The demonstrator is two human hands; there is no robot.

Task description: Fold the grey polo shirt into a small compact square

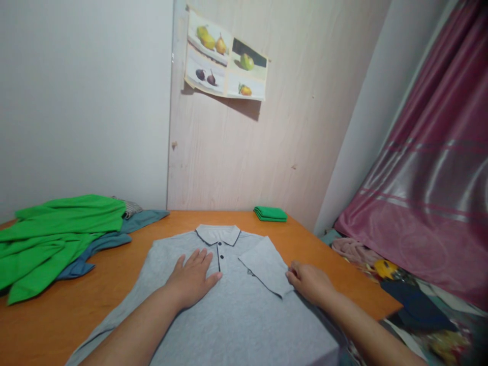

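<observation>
Your two forearms come in nearest, one on each side of the grey shirt [244, 325], which lies front up on the counter [114, 274] with its collar [208, 234] pointing away from you. Your left hand [193, 278] rests flat on the chest beside the buttons [221, 256], fingers spread, holding nothing. Your right hand [309, 282] has its fingers curled closed at the shirt's right edge, and they seem to be pinching the cloth there, though the grip is partly hidden.

So far, you have the front laid out fairly smooth, the collar flat, and the right sleeve [267, 267] turned inward over the chest. The left side does not look turned in; your forearm covers part of it, so its sleeve is hard to judge. The body remains at full width, and its lower end runs out of view.

Beyond it, a green cloth [270, 214] sits folded in a neat block, while a heap of clothes [64, 229] at your left lies loose and unfolded.
</observation>
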